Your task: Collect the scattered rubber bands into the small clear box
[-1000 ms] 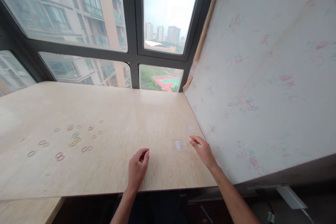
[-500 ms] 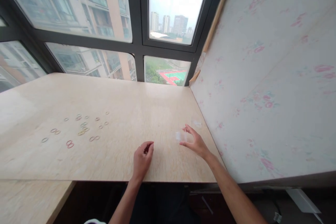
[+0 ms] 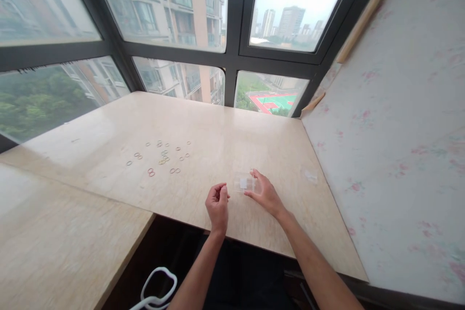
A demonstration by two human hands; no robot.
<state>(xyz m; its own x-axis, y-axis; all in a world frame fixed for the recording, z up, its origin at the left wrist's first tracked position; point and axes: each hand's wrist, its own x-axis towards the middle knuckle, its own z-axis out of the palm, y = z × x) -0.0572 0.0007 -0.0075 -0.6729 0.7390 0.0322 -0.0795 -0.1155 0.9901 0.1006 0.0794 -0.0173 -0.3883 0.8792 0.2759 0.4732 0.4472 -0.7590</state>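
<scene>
My right hand grips a small clear plastic box from its right side, thumb in front and fingers behind. A pale patch shows in the middle of the box. Just left of it, my left hand is closed with thumb against fingers; whatever it may hold is hidden. Several thin coloured rings lie scattered farther left on the marble-look surface, among them a red pair and a yellow group.
Another clear plastic piece lies near the papered wall on the right. Dark-framed windows stand behind the marble-look ledge. A white looped cord or strap hangs below the front edge.
The view has swung left. My right hand has brought the clear box closer to my left hand, away from the other clear piece. The rings lie as before.
</scene>
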